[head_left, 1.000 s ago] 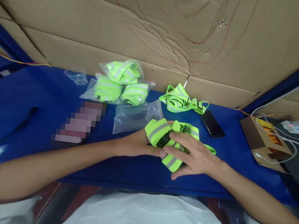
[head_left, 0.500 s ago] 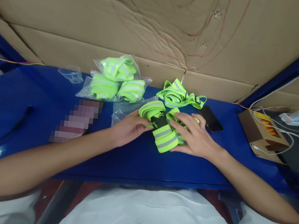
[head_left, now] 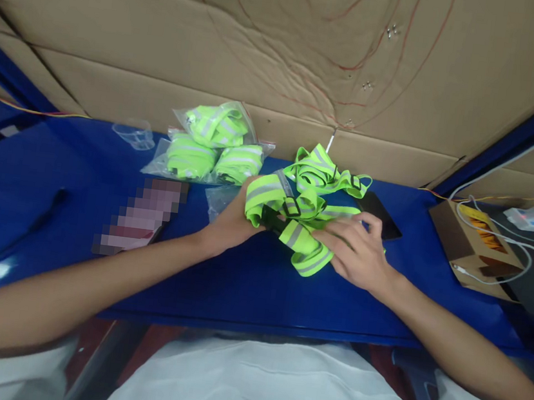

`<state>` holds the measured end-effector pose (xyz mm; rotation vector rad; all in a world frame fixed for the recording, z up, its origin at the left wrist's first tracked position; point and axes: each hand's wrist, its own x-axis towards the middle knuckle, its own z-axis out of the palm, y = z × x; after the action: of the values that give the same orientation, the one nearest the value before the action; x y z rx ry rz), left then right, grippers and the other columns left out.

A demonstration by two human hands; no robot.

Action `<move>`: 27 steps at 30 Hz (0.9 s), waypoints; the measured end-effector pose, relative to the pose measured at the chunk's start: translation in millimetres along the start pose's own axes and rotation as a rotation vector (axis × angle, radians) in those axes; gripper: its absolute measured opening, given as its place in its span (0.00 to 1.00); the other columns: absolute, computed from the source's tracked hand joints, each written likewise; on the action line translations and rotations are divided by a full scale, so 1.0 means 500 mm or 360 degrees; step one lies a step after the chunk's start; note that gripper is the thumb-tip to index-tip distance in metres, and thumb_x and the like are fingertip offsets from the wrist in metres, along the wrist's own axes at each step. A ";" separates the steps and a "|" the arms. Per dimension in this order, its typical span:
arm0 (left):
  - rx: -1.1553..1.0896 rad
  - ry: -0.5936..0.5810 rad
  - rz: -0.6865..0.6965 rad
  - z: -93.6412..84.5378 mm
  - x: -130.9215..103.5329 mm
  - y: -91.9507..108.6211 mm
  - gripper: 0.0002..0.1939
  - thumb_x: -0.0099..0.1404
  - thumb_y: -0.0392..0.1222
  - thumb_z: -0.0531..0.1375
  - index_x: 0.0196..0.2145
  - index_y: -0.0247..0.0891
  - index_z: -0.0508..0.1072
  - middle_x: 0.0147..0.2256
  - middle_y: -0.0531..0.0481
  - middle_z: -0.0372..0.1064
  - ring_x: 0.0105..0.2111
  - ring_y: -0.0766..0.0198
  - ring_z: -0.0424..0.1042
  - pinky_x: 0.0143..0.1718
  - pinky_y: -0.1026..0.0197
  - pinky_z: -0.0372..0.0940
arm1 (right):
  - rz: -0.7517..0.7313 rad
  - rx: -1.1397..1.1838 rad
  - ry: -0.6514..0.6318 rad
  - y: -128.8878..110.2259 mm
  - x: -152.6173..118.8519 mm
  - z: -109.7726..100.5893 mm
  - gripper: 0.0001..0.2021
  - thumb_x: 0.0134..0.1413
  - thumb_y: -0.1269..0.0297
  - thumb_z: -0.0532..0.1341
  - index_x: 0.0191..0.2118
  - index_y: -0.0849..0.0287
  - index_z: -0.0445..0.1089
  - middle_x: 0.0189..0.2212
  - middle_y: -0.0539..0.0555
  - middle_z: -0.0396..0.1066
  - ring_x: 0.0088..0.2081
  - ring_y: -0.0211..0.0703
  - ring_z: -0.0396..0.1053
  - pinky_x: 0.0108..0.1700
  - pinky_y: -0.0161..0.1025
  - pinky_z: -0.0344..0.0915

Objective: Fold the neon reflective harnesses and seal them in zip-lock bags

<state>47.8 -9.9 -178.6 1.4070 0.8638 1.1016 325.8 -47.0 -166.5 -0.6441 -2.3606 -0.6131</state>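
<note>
A lime-yellow reflective strap (head_left: pixel 265 190) with grey stripes and black buckles is gathered between my hands above the blue table. My left hand (head_left: pixel 235 222) grips its coiled left end; most of those fingers are hidden behind the webbing. On the other side, my right hand (head_left: pixel 356 246) has bent fingers closed over the strap's loose loops. Beyond them lies a second reflective strap (head_left: pixel 316 170), bundled, with black buckles showing. At the back left, several clear bags (head_left: pixel 217 126) hold more rolled straps. Part of a flat clear bag (head_left: pixel 218 200) shows behind my left hand.
A black phone (head_left: pixel 382 215) lies behind my right hand. To the right stands an open cardboard box (head_left: pixel 468 250) with white cables over it. On the left are a blurred pinkish item (head_left: pixel 143 217) and a black cable (head_left: pixel 30 229). A cardboard wall (head_left: pixel 163 93) closes the back.
The strap's coil has loosened and spread, with a loop and buckle now showing at its top. My right hand has shifted slightly right and its fingers have closed more on the webbing.
</note>
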 end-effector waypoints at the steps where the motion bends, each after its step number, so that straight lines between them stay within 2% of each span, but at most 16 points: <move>1: 0.0149 -0.0032 0.0171 -0.006 0.003 0.000 0.48 0.50 0.45 0.78 0.63 0.42 0.61 0.66 0.39 0.58 0.67 0.46 0.58 0.71 0.48 0.54 | 0.0035 -0.0034 0.0020 0.006 -0.004 -0.003 0.17 0.65 0.76 0.55 0.55 0.55 0.70 0.42 0.54 0.77 0.44 0.45 0.73 0.54 0.50 0.57; 3: 0.0520 -0.0146 0.0562 -0.015 0.003 0.006 0.53 0.53 0.45 0.77 0.68 0.43 0.53 0.69 0.37 0.51 0.70 0.45 0.54 0.73 0.45 0.52 | 0.0141 -0.0083 0.0066 0.018 -0.011 -0.008 0.16 0.66 0.73 0.57 0.55 0.52 0.70 0.41 0.52 0.77 0.40 0.44 0.73 0.52 0.49 0.57; 4: 0.0703 -0.0194 0.0744 -0.017 -0.002 0.010 0.52 0.55 0.45 0.75 0.69 0.42 0.51 0.70 0.36 0.47 0.71 0.44 0.51 0.74 0.43 0.50 | 0.0196 -0.0102 0.0090 0.023 -0.014 -0.010 0.14 0.66 0.71 0.59 0.54 0.50 0.70 0.41 0.51 0.77 0.39 0.43 0.72 0.51 0.49 0.57; 6: 0.0986 -0.0251 0.1002 -0.014 -0.017 0.022 0.47 0.60 0.46 0.72 0.68 0.42 0.52 0.72 0.37 0.43 0.73 0.43 0.45 0.75 0.42 0.45 | 0.0242 -0.0147 0.0111 0.031 -0.017 -0.013 0.13 0.66 0.69 0.61 0.53 0.49 0.70 0.39 0.50 0.77 0.38 0.42 0.72 0.50 0.48 0.57; 8: 0.1198 -0.0339 0.1121 -0.006 -0.032 0.030 0.40 0.62 0.47 0.70 0.66 0.43 0.58 0.72 0.38 0.46 0.73 0.43 0.47 0.74 0.42 0.46 | 0.0147 -0.0183 0.0088 0.032 -0.013 -0.016 0.11 0.68 0.70 0.60 0.51 0.48 0.70 0.36 0.48 0.76 0.38 0.40 0.72 0.49 0.46 0.58; 11: 0.1477 -0.0379 0.1089 0.006 -0.042 0.028 0.30 0.68 0.47 0.65 0.64 0.44 0.63 0.68 0.39 0.59 0.69 0.47 0.58 0.71 0.43 0.47 | -0.0135 -0.0219 0.0034 0.026 -0.002 -0.017 0.10 0.68 0.73 0.58 0.45 0.50 0.72 0.34 0.47 0.76 0.39 0.39 0.71 0.49 0.43 0.60; 13: 0.1619 -0.0379 0.0991 0.006 -0.035 0.017 0.27 0.71 0.46 0.62 0.64 0.44 0.64 0.64 0.40 0.65 0.66 0.48 0.62 0.71 0.42 0.43 | -0.0287 -0.0234 0.0040 0.022 0.004 -0.018 0.09 0.67 0.75 0.59 0.40 0.51 0.72 0.33 0.47 0.76 0.40 0.39 0.71 0.49 0.42 0.62; 15: 0.1676 -0.0407 0.0888 0.002 -0.024 0.007 0.24 0.72 0.47 0.62 0.63 0.42 0.67 0.61 0.40 0.70 0.63 0.49 0.66 0.71 0.41 0.40 | -0.0338 -0.0236 0.0026 0.022 0.006 -0.020 0.09 0.65 0.76 0.61 0.39 0.53 0.72 0.34 0.48 0.76 0.43 0.40 0.72 0.51 0.42 0.62; 17: 0.1686 -0.0376 0.0827 -0.004 -0.015 0.001 0.20 0.71 0.46 0.61 0.59 0.40 0.70 0.57 0.41 0.73 0.59 0.49 0.70 0.69 0.41 0.42 | -0.0307 -0.0201 -0.0102 0.024 0.005 -0.024 0.11 0.64 0.77 0.60 0.44 0.54 0.73 0.38 0.51 0.78 0.47 0.42 0.73 0.53 0.44 0.62; 19: 0.1706 -0.0313 0.0814 -0.010 -0.009 0.000 0.17 0.71 0.43 0.61 0.56 0.40 0.72 0.54 0.42 0.74 0.56 0.49 0.72 0.68 0.41 0.44 | -0.0209 -0.0114 -0.0339 0.024 0.004 -0.031 0.18 0.61 0.77 0.59 0.54 0.55 0.72 0.50 0.57 0.77 0.55 0.49 0.71 0.57 0.49 0.60; 21: 0.1744 -0.0276 0.0816 -0.011 -0.008 0.002 0.17 0.71 0.42 0.60 0.56 0.41 0.73 0.53 0.42 0.74 0.54 0.49 0.72 0.67 0.39 0.45 | -0.0118 0.0044 -0.0557 0.015 0.005 -0.039 0.26 0.61 0.69 0.61 0.65 0.56 0.66 0.64 0.63 0.68 0.64 0.57 0.66 0.62 0.57 0.57; 23: 0.1743 -0.0274 0.0824 -0.008 -0.012 0.004 0.17 0.71 0.42 0.60 0.56 0.41 0.74 0.52 0.42 0.74 0.53 0.48 0.72 0.65 0.39 0.49 | -0.0109 0.0211 -0.0644 -0.001 0.009 -0.044 0.32 0.64 0.54 0.63 0.70 0.57 0.61 0.70 0.65 0.60 0.68 0.61 0.61 0.66 0.60 0.54; 25: 0.1609 -0.0335 0.0836 0.000 -0.019 0.010 0.16 0.72 0.41 0.59 0.55 0.41 0.75 0.51 0.42 0.74 0.53 0.51 0.72 0.61 0.45 0.57 | -0.0226 0.0319 -0.0613 -0.021 0.014 -0.042 0.36 0.65 0.40 0.60 0.70 0.56 0.61 0.70 0.64 0.60 0.70 0.58 0.59 0.69 0.58 0.52; 27: 0.1312 -0.0422 0.0771 0.012 -0.027 0.018 0.16 0.72 0.38 0.57 0.56 0.41 0.75 0.49 0.45 0.75 0.50 0.57 0.74 0.56 0.54 0.63 | -0.0352 0.0296 -0.0547 -0.037 0.018 -0.034 0.35 0.66 0.37 0.57 0.69 0.56 0.64 0.68 0.61 0.64 0.70 0.53 0.60 0.71 0.54 0.52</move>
<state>48.5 -25.7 -171.7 2.4868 0.8363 0.8912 316.3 -68.0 -153.5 -0.4351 -2.7958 -0.3906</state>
